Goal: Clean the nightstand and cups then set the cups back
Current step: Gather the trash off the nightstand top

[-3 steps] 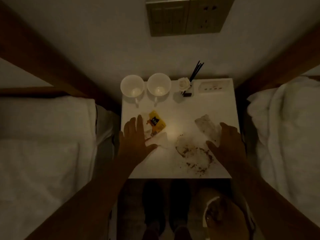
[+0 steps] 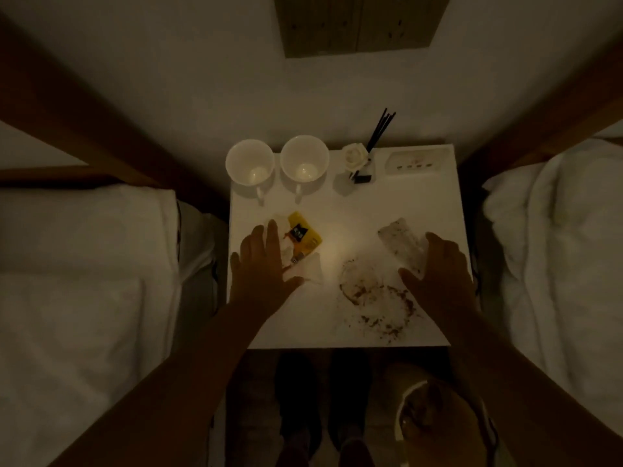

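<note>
- Square white nightstand point(image 2: 340, 210), between two beds w/ white bedding; dim light.
- Two white ceramic cups, back-left edge, side by side, upright, handles toward the viewer: left cup point(image 2: 249, 167), right cup point(image 2: 304, 163). Both look empty inside; bottoms catch a glint.
- Small reed-diffuser bottle w/ black sticks and a white rose point(image 2: 358, 163), right of the cups.
- Shallow white rectangular tray point(image 2: 418, 160), back-right corner; small dark specks in it, contents unclear.
- Yellow sachet w/ black label point(image 2: 305, 235) and crumpled white tissue point(image 2: 308, 271), front-left.
- Stained crumpled wrapper point(image 2: 399, 241), right side.
- Brown ring stain w/ crumbs point(image 2: 374, 298), front centre-right.
- Left hand point(image 2: 261, 267): flat, fingers spread, nothing grasped, lying over tissue and sachet edge.
- Right hand point(image 2: 438, 267): spread open, nothing gripped, fingertips at the wrapper.
- Round waste bin point(image 2: 445, 426) on floor, lower right; dark rubbish inside, unclear.
</note>
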Demonstrator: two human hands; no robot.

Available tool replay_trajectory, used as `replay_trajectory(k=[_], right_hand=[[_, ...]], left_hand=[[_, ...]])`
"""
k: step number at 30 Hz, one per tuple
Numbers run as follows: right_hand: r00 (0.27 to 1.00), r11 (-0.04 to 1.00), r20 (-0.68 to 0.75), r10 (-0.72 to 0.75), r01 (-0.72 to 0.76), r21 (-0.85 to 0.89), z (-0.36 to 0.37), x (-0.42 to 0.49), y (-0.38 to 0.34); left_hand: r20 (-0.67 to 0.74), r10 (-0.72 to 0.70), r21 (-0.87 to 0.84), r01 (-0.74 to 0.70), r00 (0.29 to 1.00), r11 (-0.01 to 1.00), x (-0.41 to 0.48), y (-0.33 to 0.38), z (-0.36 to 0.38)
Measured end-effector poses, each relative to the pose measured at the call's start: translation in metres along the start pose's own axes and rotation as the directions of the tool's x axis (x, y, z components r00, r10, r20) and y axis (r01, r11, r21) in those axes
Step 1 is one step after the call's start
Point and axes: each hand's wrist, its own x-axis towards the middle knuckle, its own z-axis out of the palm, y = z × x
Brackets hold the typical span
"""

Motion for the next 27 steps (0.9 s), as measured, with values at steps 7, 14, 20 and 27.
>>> replay_trajectory(k=[7,14,20,27], right_hand=[[1.0,0.999,-0.029,0.001,-0.002,-0.04,0.009,0.01,-0.001],[0.999,0.999,-0.043,-0.011,0.013,0.042,0.003,-0.001,-0.008],[0.999,0.982,-0.007,0.048,-0.045,0.185,-0.003,-0.047,-0.009],[0.977,0.942,0.017,0.21,-0.207,0.263,-0.01,-0.16,0.03]], left_hand=[[-0.071,-0.019,0.022,0.021,0.997,1.0,0.01,0.004,0.019],[-0.055,-0.035,-0.112,0.029,0.998,0.993,-0.003,0.011,0.006],[-0.01,-0.047,-0.283,0.042,0.999,0.958,-0.043,0.022,-0.01],[0.052,0.084,-0.486,-0.048,0.995,0.873,-0.15,0.074,-0.003]])
